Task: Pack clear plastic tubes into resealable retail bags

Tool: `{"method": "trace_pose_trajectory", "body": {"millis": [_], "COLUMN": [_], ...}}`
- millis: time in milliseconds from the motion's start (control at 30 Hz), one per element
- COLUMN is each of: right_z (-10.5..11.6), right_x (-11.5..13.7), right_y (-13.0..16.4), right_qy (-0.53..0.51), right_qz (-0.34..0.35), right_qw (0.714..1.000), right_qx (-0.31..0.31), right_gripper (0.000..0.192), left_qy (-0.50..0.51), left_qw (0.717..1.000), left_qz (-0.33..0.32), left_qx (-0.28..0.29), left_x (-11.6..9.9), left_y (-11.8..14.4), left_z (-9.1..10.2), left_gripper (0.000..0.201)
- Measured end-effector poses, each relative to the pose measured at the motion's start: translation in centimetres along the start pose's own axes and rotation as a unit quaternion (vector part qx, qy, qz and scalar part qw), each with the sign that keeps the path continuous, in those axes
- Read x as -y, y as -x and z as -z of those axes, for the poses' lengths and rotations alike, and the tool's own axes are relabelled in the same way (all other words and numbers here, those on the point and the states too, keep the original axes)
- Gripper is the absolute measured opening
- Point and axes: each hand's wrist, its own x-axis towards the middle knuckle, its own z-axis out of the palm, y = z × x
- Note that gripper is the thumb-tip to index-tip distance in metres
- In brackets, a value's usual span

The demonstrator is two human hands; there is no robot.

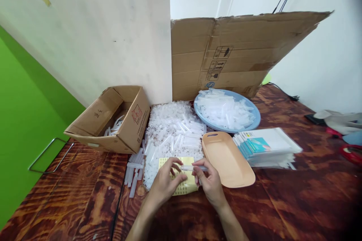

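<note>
My right hand [210,182] pinches a slim translucent plastic tube [188,167], held level with its narrow end to the left. The fingers of my left hand [165,180] are curved and apart around that narrow end; whether they touch it I cannot tell. Beneath both hands lies a yellow sheet [185,187] with rows of small round dots. It rests against the near side of a broad heap of clear plastic pieces [166,135], with longer tubes scattered on top.
An open cardboard box [132,128] with white pieces inside stands left. More tubes [134,169] lie beside it. Right are a blue basin [256,120] heaped with translucent tubes, a beige tray [229,165] and stacked packets [268,143]. White and cardboard panels [192,56] stand behind.
</note>
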Motion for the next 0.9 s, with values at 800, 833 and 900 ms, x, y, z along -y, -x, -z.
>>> {"method": "trace_pose_trajectory", "body": {"millis": [800,833,900], "right_z": [-2.1,-2.1,-2.2], "right_x": [1.3,1.3,1.1], "right_y": [1.1,1.2,1.4], "right_qy": [-0.106,-0.101,-0.117], "right_qz": [-0.082,-0.081,-0.096], "right_qw": [0.991,0.991,0.988], "right_qx": [0.016,0.020,0.026], "right_gripper": [0.037,0.037,0.038], "left_qy": [0.016,0.032,0.029], "left_qw": [1.000,0.999,0.999], "left_qz": [0.018,0.031,0.022], "left_qx": [0.014,0.022,0.014], "left_x": [1.7,1.6,1.6], "left_y": [2.3,2.5,2.8], "left_z": [-2.3,-2.5,-2.5], "left_gripper": [0.041,0.044,0.042]}}
